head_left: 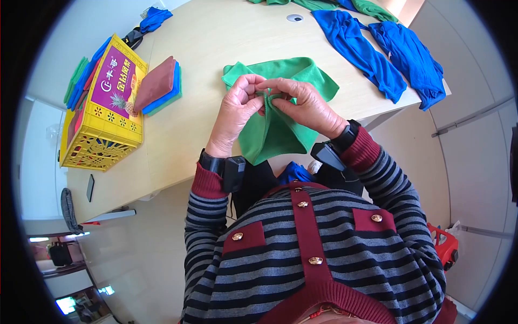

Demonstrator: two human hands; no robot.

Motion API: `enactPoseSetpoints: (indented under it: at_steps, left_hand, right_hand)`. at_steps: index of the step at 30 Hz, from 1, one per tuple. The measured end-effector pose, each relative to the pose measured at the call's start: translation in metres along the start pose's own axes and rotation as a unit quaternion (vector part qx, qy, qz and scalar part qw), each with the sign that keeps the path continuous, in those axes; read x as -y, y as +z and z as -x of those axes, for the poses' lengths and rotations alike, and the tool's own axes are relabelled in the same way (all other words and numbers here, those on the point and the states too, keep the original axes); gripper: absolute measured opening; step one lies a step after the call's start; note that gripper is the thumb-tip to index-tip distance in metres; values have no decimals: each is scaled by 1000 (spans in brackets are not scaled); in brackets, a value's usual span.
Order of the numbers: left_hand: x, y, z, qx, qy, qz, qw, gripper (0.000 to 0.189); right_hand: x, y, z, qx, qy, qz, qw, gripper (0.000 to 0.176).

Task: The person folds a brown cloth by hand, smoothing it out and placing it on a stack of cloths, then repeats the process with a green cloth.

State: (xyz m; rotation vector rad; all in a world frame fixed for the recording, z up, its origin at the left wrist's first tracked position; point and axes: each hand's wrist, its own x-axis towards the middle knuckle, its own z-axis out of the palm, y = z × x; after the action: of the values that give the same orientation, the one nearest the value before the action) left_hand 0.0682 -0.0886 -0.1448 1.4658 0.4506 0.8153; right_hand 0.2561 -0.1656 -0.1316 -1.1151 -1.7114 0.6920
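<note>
A green cloth (280,135) lies partly on the light wooden table (186,97) and hangs over its front edge. My left hand (237,110) pinches the cloth's edge between thumb and fingers. Beside it, my right hand (305,105) grips the same edge, and the fingertips of both hands almost meet. Beyond the hands, more of the green cloth is spread in a folded band on the tabletop.
On the left stands a yellow crate (108,140) with cloths in it, beside a stack of folded cloths (159,86). Blue cloths (361,54) lie at the right back. A dark flat object (90,188) rests near the left corner.
</note>
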Motion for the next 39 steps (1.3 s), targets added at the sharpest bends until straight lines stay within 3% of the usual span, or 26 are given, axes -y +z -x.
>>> enactPoseSetpoints:
  at_steps: [12,16,20,21,23,24,26,27,30,36,39]
  left_hand:
    - [5,-3,-2,3,-12,-9,1000,34]
    - [9,-6,0,25,-30,-19,999,36]
    - [15,5,6,-73,38,-69,994,33]
    - [10,13,16,-93,122,-185,971,29]
    - [3,31,39,-124,279,-402,863,24]
    - [5,41,47,-122,278,-402,864,24]
    - [11,56,58,47,241,-562,790,25]
    - [17,55,63,45,243,-565,787,25]
    - [41,44,75,130,90,-691,705,29]
    - [6,11,91,164,154,-708,670,18]
    - [-32,-2,93,190,170,-725,640,18]
  right_hand:
    - [-6,4,-1,-16,-28,-42,999,36]
    - [-11,4,-2,2,-49,30,998,29]
    - [-19,0,-10,17,-17,94,995,20]
    - [-19,-2,-14,2,-19,94,995,18]
    - [-18,-6,-20,-31,-19,91,995,14]
    - [-17,-7,-22,-32,-17,90,995,14]
    - [-14,-11,-31,-50,-59,117,990,14]
    - [-11,-13,-38,-60,-84,131,986,14]
    - [-5,-27,-52,-102,-131,144,976,15]
    - [9,-89,-64,-140,-159,91,973,17]
    - [8,-125,-64,-136,-106,111,979,13]
